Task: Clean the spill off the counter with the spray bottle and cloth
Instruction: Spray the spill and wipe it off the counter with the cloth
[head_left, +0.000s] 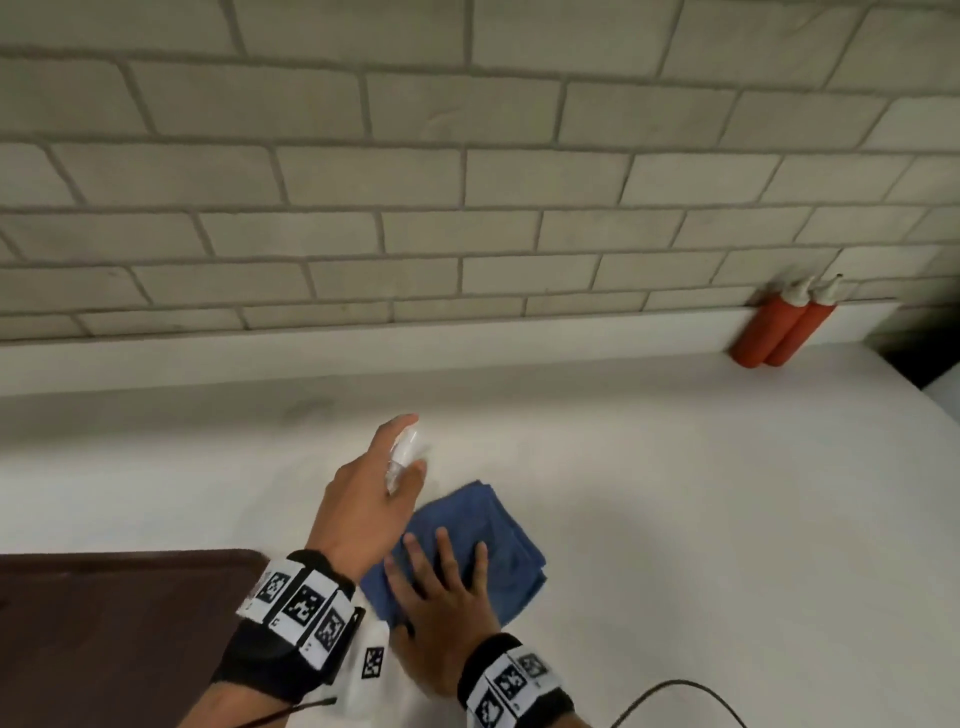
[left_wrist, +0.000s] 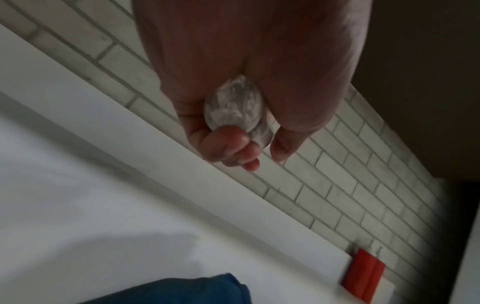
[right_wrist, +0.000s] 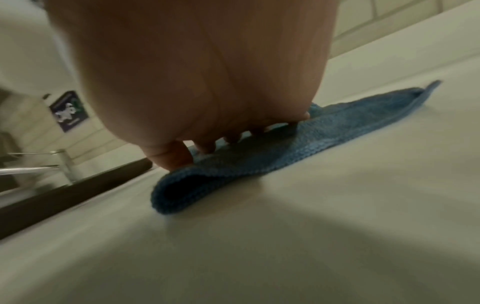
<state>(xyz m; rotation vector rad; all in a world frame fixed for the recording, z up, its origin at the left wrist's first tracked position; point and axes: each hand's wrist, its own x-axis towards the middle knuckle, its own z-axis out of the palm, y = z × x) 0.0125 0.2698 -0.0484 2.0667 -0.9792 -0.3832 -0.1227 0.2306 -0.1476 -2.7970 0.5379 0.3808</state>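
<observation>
Blue folded cloth (head_left: 480, 535) lies flat on the white counter (head_left: 701, 493) under the right hand (head_left: 441, 618), whose spread, straight fingers (head_left: 444, 551) press down on its near part; the cloth's far corner sticks out beyond the fingertips. Just left of that hand and above the cloth's far-left edge, the left hand (head_left: 363, 509) is wrapped around a small clear spray bottle (head_left: 405, 457), index finger laid over its top, held off the counter. Well beyond both hands to the right, two red squeeze bottles (head_left: 784, 327) lean against the tiled wall (head_left: 467, 182)
</observation>
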